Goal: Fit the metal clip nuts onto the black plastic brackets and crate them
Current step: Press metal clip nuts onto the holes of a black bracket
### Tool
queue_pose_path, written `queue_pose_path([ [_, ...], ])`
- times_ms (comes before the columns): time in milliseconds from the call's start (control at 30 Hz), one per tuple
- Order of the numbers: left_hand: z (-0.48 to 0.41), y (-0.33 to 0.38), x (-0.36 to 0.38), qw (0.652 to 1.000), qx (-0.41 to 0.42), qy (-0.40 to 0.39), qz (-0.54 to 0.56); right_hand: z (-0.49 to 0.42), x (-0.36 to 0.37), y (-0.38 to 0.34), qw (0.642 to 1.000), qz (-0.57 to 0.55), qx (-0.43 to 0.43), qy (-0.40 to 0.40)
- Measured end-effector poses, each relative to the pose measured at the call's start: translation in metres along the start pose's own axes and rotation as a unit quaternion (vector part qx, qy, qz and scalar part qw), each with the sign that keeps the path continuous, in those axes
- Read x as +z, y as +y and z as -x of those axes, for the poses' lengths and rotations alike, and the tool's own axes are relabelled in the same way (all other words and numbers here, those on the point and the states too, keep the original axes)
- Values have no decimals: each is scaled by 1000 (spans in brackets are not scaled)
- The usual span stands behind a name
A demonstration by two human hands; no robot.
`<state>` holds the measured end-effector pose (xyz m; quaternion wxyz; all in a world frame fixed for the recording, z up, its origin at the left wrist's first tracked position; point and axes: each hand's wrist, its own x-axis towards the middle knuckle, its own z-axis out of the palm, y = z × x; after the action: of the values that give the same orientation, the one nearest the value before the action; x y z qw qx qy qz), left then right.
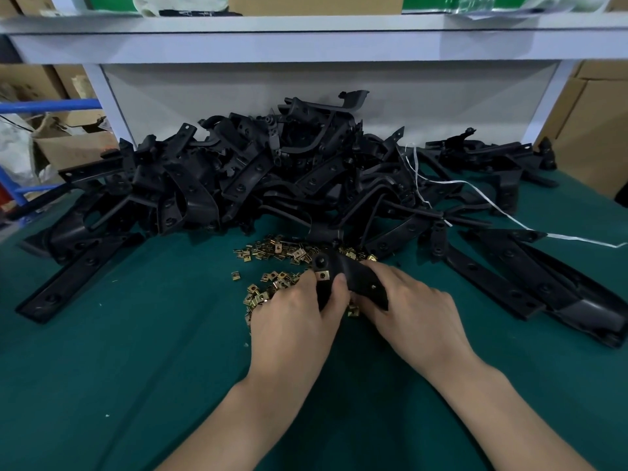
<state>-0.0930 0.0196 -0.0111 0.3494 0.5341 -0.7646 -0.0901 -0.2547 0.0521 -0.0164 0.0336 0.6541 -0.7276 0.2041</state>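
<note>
Black plastic bracket point(350, 277) sits between our hands over the green surface point(136, 368). Our left hand point(292, 321) curls its fingers point(339, 287) round the near end, beside a brass clip nut point(322, 275) fitted there, and our right hand point(414, 311) grips the other end. Loose clip nuts point(272, 253) lie at ten o'clock, the bracket pile point(258, 175) at twelve.

Dim, bluish overhead light; soft focus, wide-angle bending at edges

On the table point(102, 385), the left hand point(292, 321) and right hand point(414, 314) hold 1 bracket point(356, 277) between them over the near part of a scatter of clip nuts point(278, 253), with a pile of brackets point(255, 175) behind it, a shelf point(306, 32) above that, and a string point(475, 188) trailing right.
</note>
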Motion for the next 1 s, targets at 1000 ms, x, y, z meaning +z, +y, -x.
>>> queue_pose_path([
  [1000, -16, -34, 1, 949, 125, -177, -228, -4, -2, 18, 992, -55, 101, 56],
])
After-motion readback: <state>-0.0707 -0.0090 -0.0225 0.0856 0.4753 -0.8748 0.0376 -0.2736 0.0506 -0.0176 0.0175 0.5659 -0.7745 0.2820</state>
